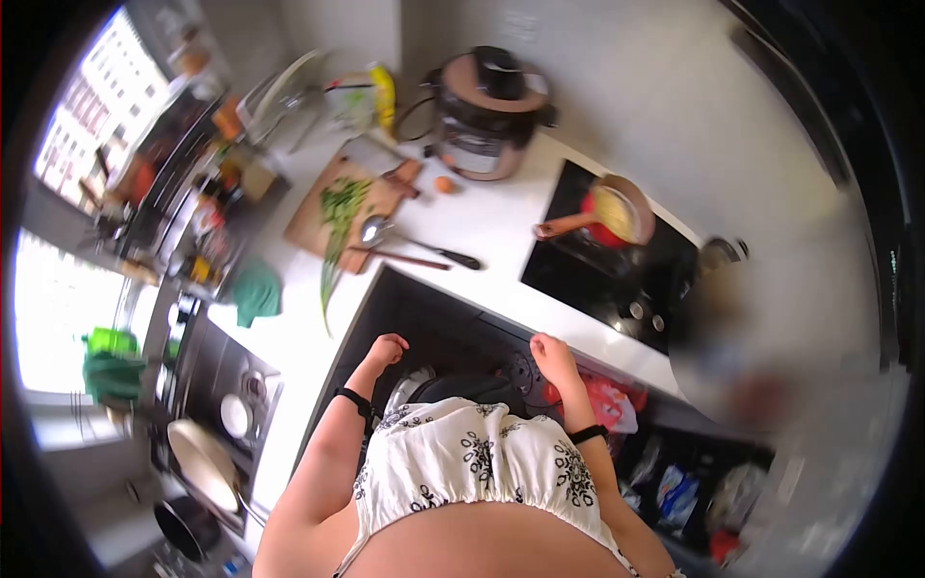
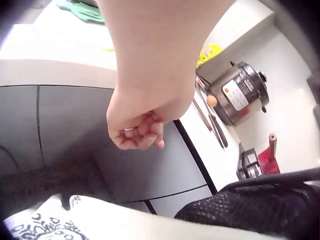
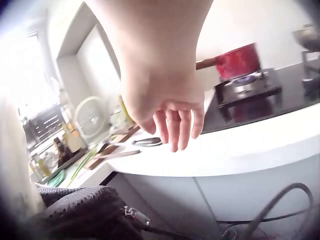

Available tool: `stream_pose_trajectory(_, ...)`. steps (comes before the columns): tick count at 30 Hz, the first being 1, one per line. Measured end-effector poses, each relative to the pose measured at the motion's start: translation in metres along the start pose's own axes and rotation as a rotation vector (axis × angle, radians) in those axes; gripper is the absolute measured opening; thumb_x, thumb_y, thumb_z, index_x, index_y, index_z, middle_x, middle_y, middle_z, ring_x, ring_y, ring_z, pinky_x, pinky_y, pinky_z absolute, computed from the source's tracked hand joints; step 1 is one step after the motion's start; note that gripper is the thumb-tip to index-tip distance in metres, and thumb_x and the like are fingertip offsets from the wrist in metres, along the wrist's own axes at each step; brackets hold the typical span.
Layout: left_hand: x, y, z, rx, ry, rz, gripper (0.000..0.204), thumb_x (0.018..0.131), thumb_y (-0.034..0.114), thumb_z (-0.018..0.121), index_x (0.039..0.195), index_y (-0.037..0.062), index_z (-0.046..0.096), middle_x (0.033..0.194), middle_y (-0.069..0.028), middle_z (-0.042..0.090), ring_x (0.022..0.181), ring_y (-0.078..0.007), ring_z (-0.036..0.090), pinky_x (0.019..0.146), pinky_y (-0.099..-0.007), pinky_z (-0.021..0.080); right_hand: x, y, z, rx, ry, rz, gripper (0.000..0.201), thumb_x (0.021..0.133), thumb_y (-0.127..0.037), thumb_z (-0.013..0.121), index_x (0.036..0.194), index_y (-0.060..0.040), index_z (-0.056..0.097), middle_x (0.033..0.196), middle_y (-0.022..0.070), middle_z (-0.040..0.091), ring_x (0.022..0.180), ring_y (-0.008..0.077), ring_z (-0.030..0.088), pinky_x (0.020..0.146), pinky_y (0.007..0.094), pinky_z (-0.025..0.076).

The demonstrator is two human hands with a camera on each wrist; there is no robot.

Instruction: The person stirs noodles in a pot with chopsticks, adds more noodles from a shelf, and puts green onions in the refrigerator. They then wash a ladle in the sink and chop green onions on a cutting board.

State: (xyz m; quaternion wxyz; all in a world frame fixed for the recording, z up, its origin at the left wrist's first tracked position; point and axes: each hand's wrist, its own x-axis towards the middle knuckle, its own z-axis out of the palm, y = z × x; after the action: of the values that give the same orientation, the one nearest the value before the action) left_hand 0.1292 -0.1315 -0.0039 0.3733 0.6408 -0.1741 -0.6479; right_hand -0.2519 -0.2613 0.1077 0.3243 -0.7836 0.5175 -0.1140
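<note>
Red saucepan (image 3: 239,61), upright on a burner of the black hob (image 1: 554,265); holds pale yellow food, too blurred to identify; wooden handle (image 1: 564,225) pointing out towards the chopping side of the bench (image 1: 482,217); a bluish glow beneath in the right wrist view, perhaps a lit flame.

Right hand (image 3: 170,112), in front of the bench edge on the hob side; fingers released, hanging loosely extended, grasping nothing; apart from the saucepan. Left hand (image 2: 142,120), likewise in front of the bench; fingers clenched towards the palm, with nothing visible in the grip.

Metal spoon (image 1: 374,229), bowl by the board's edge, black handle lying out over the bench; chopsticks (image 1: 414,258), alongside; wooden board (image 1: 308,217), bearing cut greens (image 1: 342,200), with long stalks trailing off the edge; cleaver (image 1: 371,159), across the board's far end; egg (image 1: 444,185), brownish, near the electric cooker (image 1: 477,120); green cloth (image 1: 255,289), farther along the bench.

Step in hand, as judged: a lull in cooking, with greens at least partly cut and no tool in use; for tending the saucepan, calls for a reach over the bench edge, right fingers closing round the handle, left fingers opening first to take spoon or chopsticks; needs care near the burner.
</note>
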Motion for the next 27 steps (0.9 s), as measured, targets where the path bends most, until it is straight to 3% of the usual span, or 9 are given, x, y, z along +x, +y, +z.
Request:
stream_pose_trajectory(3, -0.021, -0.004, -0.018, -0.111, 0.057, 0.039, 0.022, 0.073, -0.011, 0.048, 0.087, -0.0008, 0.062, 0.063, -0.0020, 0.050, 0.052, -0.0125, 0.044, 0.048, -0.0271, 0.034, 0.085, -0.065, 0.021, -0.053, 0.049, -0.290, 0.013, 0.092, -0.015, 0.061, 0.091, -0.0028, 0.062, 0.079, 0.0164, 0.066, 0.075, 0.0368, 0.066, 0.067, 0.0433, 0.053)
stream_pose_trajectory(5, -0.055, -0.023, -0.020, -0.148, 0.117, 0.069, 0.022, 0.076, -0.009, 0.045, 0.091, -0.0023, 0.060, 0.062, 0.0011, 0.044, 0.052, -0.0098, 0.039, 0.049, -0.0267, 0.029, 0.114, -0.106, 0.051, -0.092, 0.069, -0.483, 0.010, 0.090, -0.014, 0.060, 0.086, -0.0055, 0.058, 0.080, 0.0161, 0.064, 0.076, 0.0377, 0.065, 0.067, 0.0495, 0.052)
stream_pose_trajectory(9, -0.094, -0.057, -0.033, -0.335, 0.221, 0.126, 0.025, 0.077, -0.009, 0.041, 0.090, -0.0005, 0.061, 0.063, 0.0006, 0.047, 0.055, -0.0100, 0.042, 0.052, -0.0256, 0.034, 0.167, -0.156, 0.121, -0.350, 0.220, -0.677, 0.008, 0.087, -0.011, 0.062, 0.091, -0.0061, 0.058, 0.086, 0.0080, 0.064, 0.074, 0.0316, 0.068, 0.065, 0.0432, 0.057)
stream_pose_trajectory(15, -0.129, -0.073, -0.035, -0.328, 0.379, 0.175, 0.027, 0.080, -0.007, 0.038, 0.092, 0.0004, 0.060, 0.063, 0.0024, 0.047, 0.058, -0.0082, 0.042, 0.057, -0.0239, 0.036, 0.220, -0.174, 0.182, -0.863, 0.180, -0.549, 0.010, 0.087, -0.013, 0.061, 0.096, -0.0088, 0.062, 0.083, 0.0046, 0.065, 0.073, 0.0193, 0.072, 0.060, 0.0341, 0.057)
stream_pose_trajectory(21, -0.126, -0.071, -0.035, -0.342, 0.361, 0.191, 0.026, 0.084, -0.005, 0.038, 0.091, 0.0017, 0.061, 0.063, 0.0032, 0.047, 0.058, -0.0083, 0.043, 0.057, -0.0244, 0.038, 0.212, -0.171, 0.173, -1.023, 0.123, -0.512, 0.011, 0.091, -0.018, 0.056, 0.097, -0.0114, 0.062, 0.088, 0.0035, 0.063, 0.078, 0.0193, 0.069, 0.059, 0.0309, 0.054)
stream_pose_trajectory(23, -0.120, -0.056, -0.031, -0.275, 0.337, 0.199, 0.025, 0.085, -0.004, 0.040, 0.094, 0.0021, 0.062, 0.066, 0.0027, 0.049, 0.061, -0.0085, 0.046, 0.060, -0.0243, 0.040, 0.196, -0.170, 0.153, -0.904, 0.235, -0.863, 0.012, 0.093, -0.018, 0.054, 0.099, -0.0104, 0.062, 0.091, 0.0044, 0.061, 0.081, 0.0222, 0.068, 0.060, 0.0327, 0.054)
stream_pose_trajectory(24, -0.117, -0.041, -0.028, -0.216, 0.328, 0.206, 0.025, 0.086, -0.003, 0.041, 0.096, 0.0025, 0.063, 0.068, 0.0022, 0.051, 0.064, -0.0087, 0.048, 0.062, -0.0242, 0.042, 0.182, -0.170, 0.145, -0.732, 0.169, -0.832, 0.011, 0.092, -0.014, 0.054, 0.100, -0.0067, 0.057, 0.096, 0.0092, 0.060, 0.084, 0.0305, 0.068, 0.061, 0.0420, 0.054)
stream_pose_trajectory(25, -0.113, -0.025, -0.023, -0.164, 0.297, 0.226, 0.024, 0.091, 0.002, 0.045, 0.106, 0.0031, 0.064, 0.073, 0.0026, 0.053, 0.068, -0.0082, 0.050, 0.065, -0.0237, 0.043, 0.166, -0.171, 0.139, -0.568, -0.002, -0.625, 0.010, 0.096, -0.018, 0.052, 0.098, -0.0090, 0.054, 0.093, 0.0103, 0.063, 0.078, 0.0351, 0.069, 0.061, 0.0484, 0.053)
stream_pose_trajectory(27, -0.119, 0.034, 0.005, -0.119, 0.182, 0.303, 0.029, 0.100, 0.014, 0.052, 0.125, 0.0048, 0.062, 0.082, 0.0042, 0.055, 0.075, -0.0072, 0.052, 0.071, -0.0228, 0.045, 0.131, -0.190, 0.089, -0.298, -0.300, -0.403, 0.014, 0.100, -0.020, 0.050, 0.096, -0.0066, 0.049, 0.094, 0.0160, 0.066, 0.080, 0.0412, 0.068, 0.064, 0.0520, 0.052)
